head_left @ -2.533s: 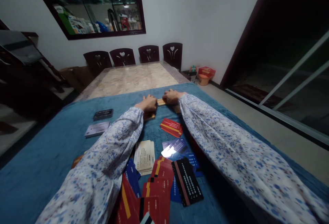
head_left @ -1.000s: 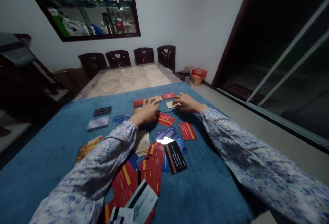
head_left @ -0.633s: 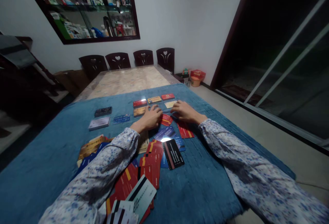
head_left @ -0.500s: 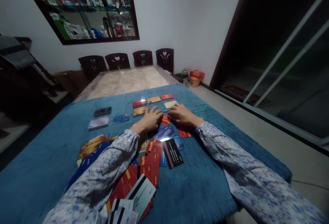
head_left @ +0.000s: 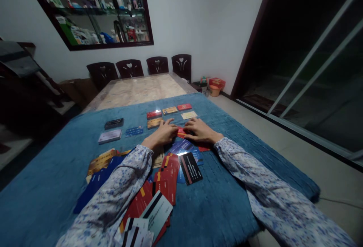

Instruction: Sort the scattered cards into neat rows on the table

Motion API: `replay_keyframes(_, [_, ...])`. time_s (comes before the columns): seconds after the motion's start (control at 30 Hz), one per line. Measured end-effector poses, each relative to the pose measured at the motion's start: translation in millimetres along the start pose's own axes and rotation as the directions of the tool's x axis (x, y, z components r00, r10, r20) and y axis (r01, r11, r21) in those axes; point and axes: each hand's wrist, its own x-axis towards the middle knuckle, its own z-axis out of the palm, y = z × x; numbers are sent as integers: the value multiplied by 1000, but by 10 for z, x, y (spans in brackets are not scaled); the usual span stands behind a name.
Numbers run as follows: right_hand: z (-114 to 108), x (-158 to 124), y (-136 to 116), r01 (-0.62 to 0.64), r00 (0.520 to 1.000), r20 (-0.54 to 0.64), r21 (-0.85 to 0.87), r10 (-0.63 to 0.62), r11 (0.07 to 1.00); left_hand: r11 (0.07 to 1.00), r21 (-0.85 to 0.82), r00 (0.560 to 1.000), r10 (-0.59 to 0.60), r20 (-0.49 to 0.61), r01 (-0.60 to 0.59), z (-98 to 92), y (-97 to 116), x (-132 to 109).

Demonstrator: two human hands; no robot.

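Observation:
My left hand and my right hand face each other over the blue cloth, their fingers curled at opposite edges of red plastic cards. Fingers partly hide these cards. Just nearer lie violet-blue cards and a black card with a stripe. Fanned red cards and a pale card spread below my left wrist. Beyond the hands are a gold stack, a red stack, a yellow stack, another red stack and a cream card.
To the left are a black stack, a silvery stack and a blue card. Dark blue cards lie beside my left sleeve. The blue cloth covers the near part of the table; chairs stand behind.
My right hand has shifted slightly left and nearer, its fingers now lower over the red cards. The left hand has barely moved. The surrounding stacks lie as before.

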Motion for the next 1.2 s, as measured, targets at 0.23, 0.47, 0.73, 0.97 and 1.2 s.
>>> replay_keyframes(0.23, [38,-9,23,44,998,-45,14,-43,999,991,84,994,106,10,-107,-52,18,-16])
replay_keyframes(0.47, [53,-42,54,95,991,-100,30,-91,995,989,80,992,123,-11,-122,-114,59,-29])
replay_keyframes(0.73, [116,-4,108,12,990,-137,8,-11,1000,996,34,991,81,-105,-77,-86,7,14])
replay_keyframes(0.97, [174,-14,113,-41,974,-220,61,53,997,989,-108,970,71,-232,-98,103,-153,76])
replay_keyframes(1.2, [208,-37,129,-63,964,-254,81,82,995,957,-267,957,36,-287,-116,134,-161,64])
